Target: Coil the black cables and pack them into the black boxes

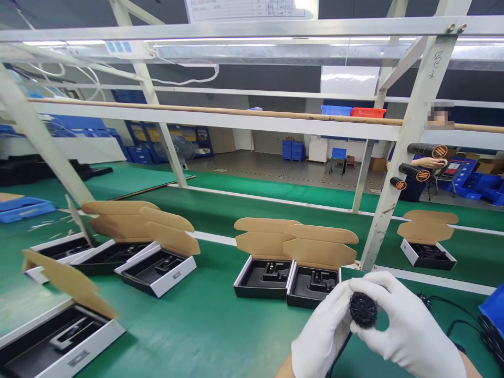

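Both my hands wear white gloves and meet around a small round black part (363,310) with a ribbed face, at the lower right. My right hand (405,320) curls its thumb and fingers about the part from the right. Pressed against its left side is my left hand (325,331), fingers closed. A dark cable runs down below the part, beside my left palm. Just beyond my hands stand two open boxes, a left one (262,291) and a right one (307,302), with brown lids raised and black trays inside.
More open boxes (165,283) stand to the left, one (90,344) close at the lower left. Black cables (492,336) lie by a blue bin (494,307) at right. A white post (388,210) rises beyond my hands. Another person's hand (431,163) shows behind it.
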Demonstrator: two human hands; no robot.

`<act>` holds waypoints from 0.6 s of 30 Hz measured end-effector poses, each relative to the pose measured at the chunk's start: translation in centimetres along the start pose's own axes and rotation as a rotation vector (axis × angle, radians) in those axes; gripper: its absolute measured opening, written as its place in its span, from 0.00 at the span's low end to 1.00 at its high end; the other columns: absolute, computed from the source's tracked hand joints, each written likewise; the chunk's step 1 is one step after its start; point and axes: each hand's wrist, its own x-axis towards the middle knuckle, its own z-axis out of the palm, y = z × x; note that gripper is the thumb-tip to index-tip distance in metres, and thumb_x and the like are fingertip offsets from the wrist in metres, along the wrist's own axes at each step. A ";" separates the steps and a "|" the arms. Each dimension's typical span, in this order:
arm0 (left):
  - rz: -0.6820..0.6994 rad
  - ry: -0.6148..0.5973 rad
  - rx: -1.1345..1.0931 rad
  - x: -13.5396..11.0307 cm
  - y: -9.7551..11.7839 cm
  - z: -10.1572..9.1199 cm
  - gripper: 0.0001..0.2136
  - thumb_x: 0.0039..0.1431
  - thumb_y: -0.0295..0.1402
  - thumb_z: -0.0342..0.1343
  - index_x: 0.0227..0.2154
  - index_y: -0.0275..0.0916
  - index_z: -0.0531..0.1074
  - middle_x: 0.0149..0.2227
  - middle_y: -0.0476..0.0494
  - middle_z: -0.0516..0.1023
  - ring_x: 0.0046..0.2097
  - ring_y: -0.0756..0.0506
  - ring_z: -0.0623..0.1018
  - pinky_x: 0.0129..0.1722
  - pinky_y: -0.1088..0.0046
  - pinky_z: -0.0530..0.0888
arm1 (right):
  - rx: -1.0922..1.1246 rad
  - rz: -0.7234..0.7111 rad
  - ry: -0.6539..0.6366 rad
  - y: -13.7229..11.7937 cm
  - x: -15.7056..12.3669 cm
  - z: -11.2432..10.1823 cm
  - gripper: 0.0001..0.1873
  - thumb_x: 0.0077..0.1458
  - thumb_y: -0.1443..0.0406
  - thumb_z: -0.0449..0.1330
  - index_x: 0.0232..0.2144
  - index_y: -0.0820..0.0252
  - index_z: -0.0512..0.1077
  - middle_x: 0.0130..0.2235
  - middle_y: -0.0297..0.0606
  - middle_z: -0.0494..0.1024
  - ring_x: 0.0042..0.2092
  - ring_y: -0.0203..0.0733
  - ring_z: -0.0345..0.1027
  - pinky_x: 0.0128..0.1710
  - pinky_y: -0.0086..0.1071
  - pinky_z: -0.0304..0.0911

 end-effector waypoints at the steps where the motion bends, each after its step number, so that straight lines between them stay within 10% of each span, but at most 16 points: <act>1: -0.026 0.019 -0.019 -0.1 -0.1 -0.1 0.11 0.62 0.36 0.57 0.45 0.40 0.76 0.45 0.41 0.78 0.48 0.43 0.75 0.49 0.68 0.70 | 0.004 -0.002 -0.004 0.0 -0.1 0.0 0.24 0.48 0.69 0.60 0.49 0.49 0.70 0.43 0.39 0.77 0.43 0.44 0.74 0.42 0.36 0.73; 12: 0.039 0.330 0.312 -1.3 2.4 1.1 0.15 0.45 0.39 0.70 0.28 0.40 0.70 0.26 0.53 0.71 0.27 0.51 0.70 0.30 0.73 0.69 | 0.054 0.010 -0.018 2.7 -1.8 -0.5 0.28 0.49 0.64 0.66 0.53 0.46 0.68 0.49 0.37 0.77 0.49 0.47 0.74 0.44 0.36 0.74; 18: 0.071 0.214 0.343 -0.7 2.0 -0.8 0.14 0.50 0.45 0.66 0.30 0.39 0.74 0.31 0.48 0.74 0.34 0.47 0.72 0.37 0.70 0.70 | 0.138 -0.035 0.002 2.4 -2.3 -0.4 0.28 0.49 0.59 0.69 0.52 0.44 0.69 0.48 0.35 0.78 0.48 0.45 0.75 0.44 0.33 0.74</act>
